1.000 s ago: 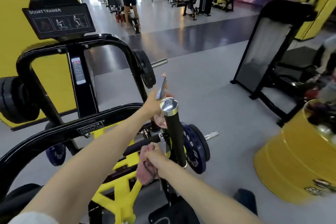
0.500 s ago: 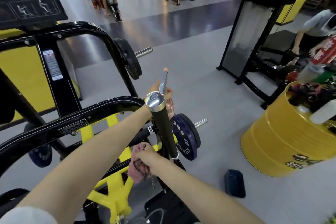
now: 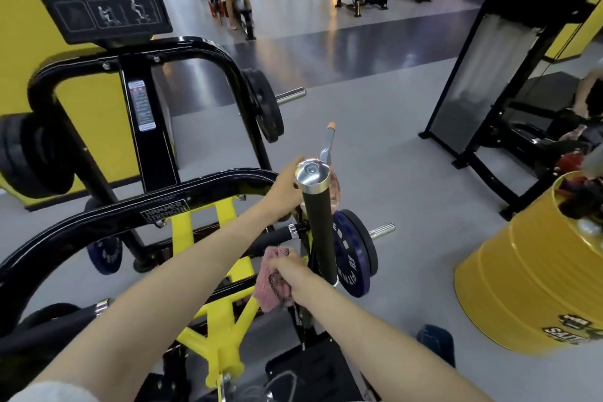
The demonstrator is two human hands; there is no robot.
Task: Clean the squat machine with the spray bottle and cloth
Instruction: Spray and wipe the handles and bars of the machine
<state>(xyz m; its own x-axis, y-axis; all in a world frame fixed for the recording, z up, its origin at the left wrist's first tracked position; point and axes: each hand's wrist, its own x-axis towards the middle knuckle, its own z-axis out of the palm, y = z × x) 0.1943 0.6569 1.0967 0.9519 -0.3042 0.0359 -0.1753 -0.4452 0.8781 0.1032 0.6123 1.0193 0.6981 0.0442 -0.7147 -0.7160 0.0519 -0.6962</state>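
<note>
Head view: left hand (image 3: 286, 189) mid-frame grips spray bottle (image 3: 327, 144), nozzle up, just behind chrome-capped upright handle (image 3: 319, 232) of squat machine (image 3: 130, 217). Right hand (image 3: 293, 275) below, fist bunching pink cloth (image 3: 267, 287) beside handle base; cloth-to-handle contact unclear. Blue weight plate (image 3: 356, 259) right of handle.

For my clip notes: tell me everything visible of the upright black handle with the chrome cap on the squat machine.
The upright black handle is a matte cylindrical grip, seemingly rubber or foam, topped by a chrome cap with a central bolt and ending in a chrome ring. It stands nearly vertical, its top leaning slightly left. The left hand holds a pinkish spray bottle just behind the cap; the right hand grips a pink cloth beside its lower end, contact unclear.
</note>
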